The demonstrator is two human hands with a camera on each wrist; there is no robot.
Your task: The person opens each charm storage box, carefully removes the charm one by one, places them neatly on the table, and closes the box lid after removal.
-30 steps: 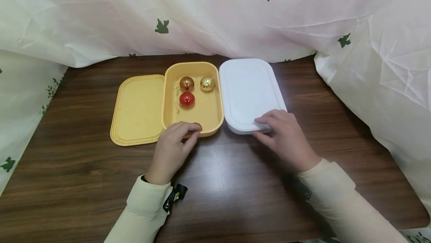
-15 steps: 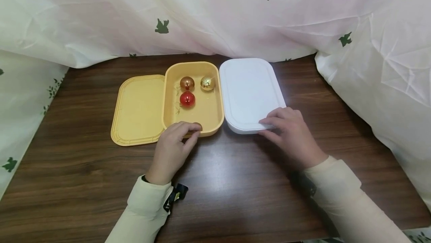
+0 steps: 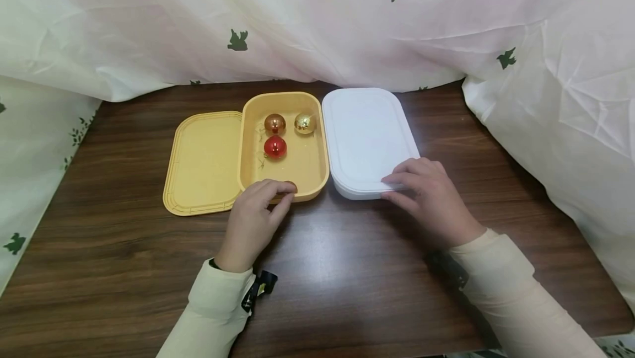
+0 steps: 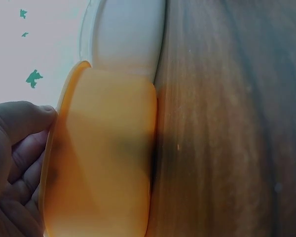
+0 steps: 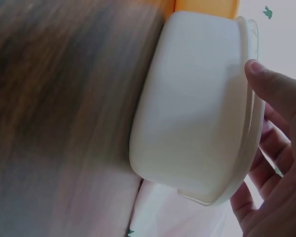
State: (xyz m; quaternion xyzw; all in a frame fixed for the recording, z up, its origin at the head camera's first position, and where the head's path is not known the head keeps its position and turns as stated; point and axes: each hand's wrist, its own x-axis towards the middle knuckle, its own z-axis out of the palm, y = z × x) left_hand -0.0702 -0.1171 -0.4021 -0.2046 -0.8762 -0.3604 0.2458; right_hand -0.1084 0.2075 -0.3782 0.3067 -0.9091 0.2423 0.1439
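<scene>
White lid: one, lying on the white box (image 5: 192,103); the lid (image 3: 369,132) has its near right corner pinched by the right hand (image 3: 431,198), thumb at the edge, fingers over the top.
Yellow box: one, uncovered, touching or just beside the white box's left side; the left hand (image 3: 250,223) grips the near rim of this yellow box (image 3: 305,162).
Baubles: three in full view inside it, a copper bauble (image 3: 275,124), a red bauble (image 3: 275,148) and a gold bauble (image 3: 305,123); a brown rounded thing (image 3: 293,185) shows partly by the left fingertips.
Yellow lid: one, flat on the table (image 3: 317,297), left of its box.
Wrist views: the left shows the thumb outside the yellow wall and fingers behind it; the right shows a clear tab (image 5: 195,198) under the white lid's edge.
In the way: the left hand hides some near rim; the right covers a lid corner.
Around: a white curtain (image 3: 307,27) with green bird shapes; a black strap (image 3: 255,290) at the left cuff.
</scene>
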